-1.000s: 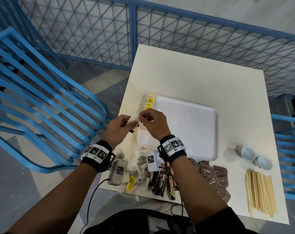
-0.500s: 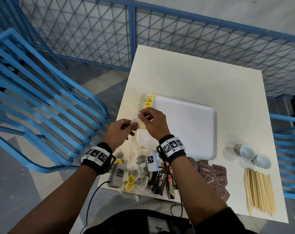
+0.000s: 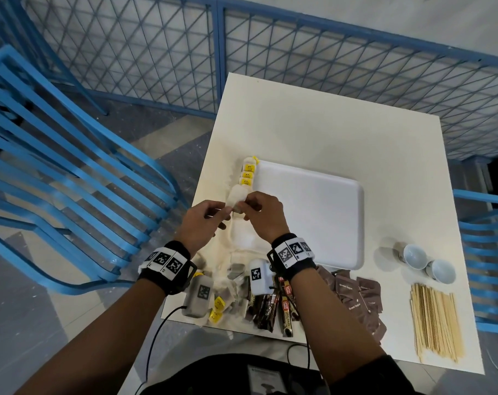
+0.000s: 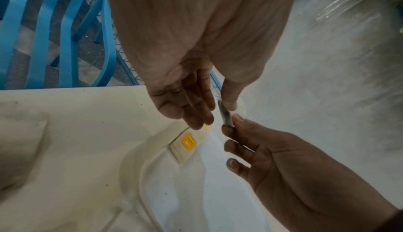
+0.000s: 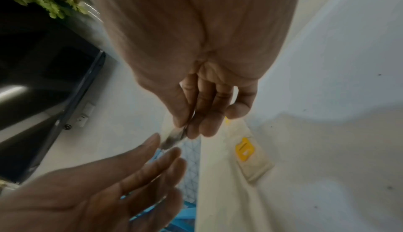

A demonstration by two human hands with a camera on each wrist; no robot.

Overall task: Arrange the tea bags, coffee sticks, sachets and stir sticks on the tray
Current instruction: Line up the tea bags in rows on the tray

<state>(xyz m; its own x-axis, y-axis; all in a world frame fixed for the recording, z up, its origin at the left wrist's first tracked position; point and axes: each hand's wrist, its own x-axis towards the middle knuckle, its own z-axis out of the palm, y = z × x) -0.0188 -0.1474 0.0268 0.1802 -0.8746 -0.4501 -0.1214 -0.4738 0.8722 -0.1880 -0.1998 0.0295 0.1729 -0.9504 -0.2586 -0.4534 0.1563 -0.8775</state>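
Blue slats of a chair (image 3: 57, 166) fill the far left, beside the white table (image 3: 327, 132). Next, the left hand (image 3: 199, 226) is seen with thumb and forefinger closed on the near edge of a pale tea bag (image 3: 236, 199), the other fingers loosely spread in the wrist views. The same tea bag is pinched from the other side by the right hand (image 3: 263, 216), thumb against fingertips, so it is held in the air between both hands, just above the left rim of the white tray (image 3: 313, 209). Beyond it, a row of tea bags with yellow tags (image 3: 248, 175) is laid along that rim. Loose tea bags (image 3: 230, 292) and coffee sticks (image 3: 273, 309) are piled at the near table edge, brown sachets (image 3: 359, 297) further right, then two small cups (image 3: 426, 262) and the stir sticks (image 3: 436, 323).

The bag could be set down askew or overlapping the row if one hand is released first, since the paper is limp. The row sits on the very rim and might be nudged off by a knuckle. The near pile overhangs the table edge and could be swept off by a forearm.
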